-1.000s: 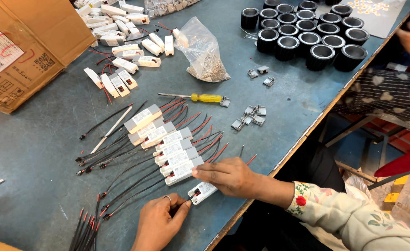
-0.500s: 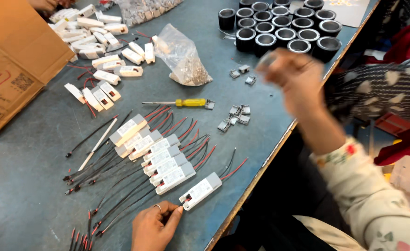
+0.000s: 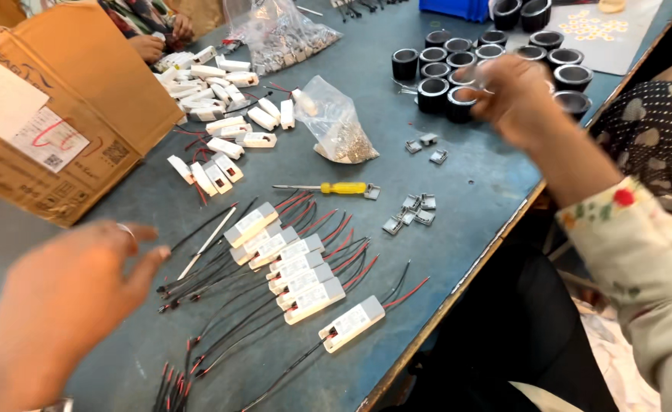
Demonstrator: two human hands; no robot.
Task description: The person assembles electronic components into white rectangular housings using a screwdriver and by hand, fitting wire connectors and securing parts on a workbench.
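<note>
Left hand [image 3: 61, 305] hovers open-fingered, grip released, above the blue-grey tabletop [image 3: 488, 206]; blurred right hand [image 3: 515, 95], grip unclear, is raised near black cylindrical rings [image 3: 433, 91].

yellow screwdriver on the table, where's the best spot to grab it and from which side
Probably by the yellow handle of the screwdriver, pinched from above. It lies flat and level on the blue table, thin shaft pointing left, handle end beside a small metal clip. The handle is the thickest part, with bare table on both long sides.

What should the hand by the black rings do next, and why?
Probably close the right hand on a nearby black ring: it hovers just over that cluster, while the left hand is open and far off, beside the wired white boxes.
</note>
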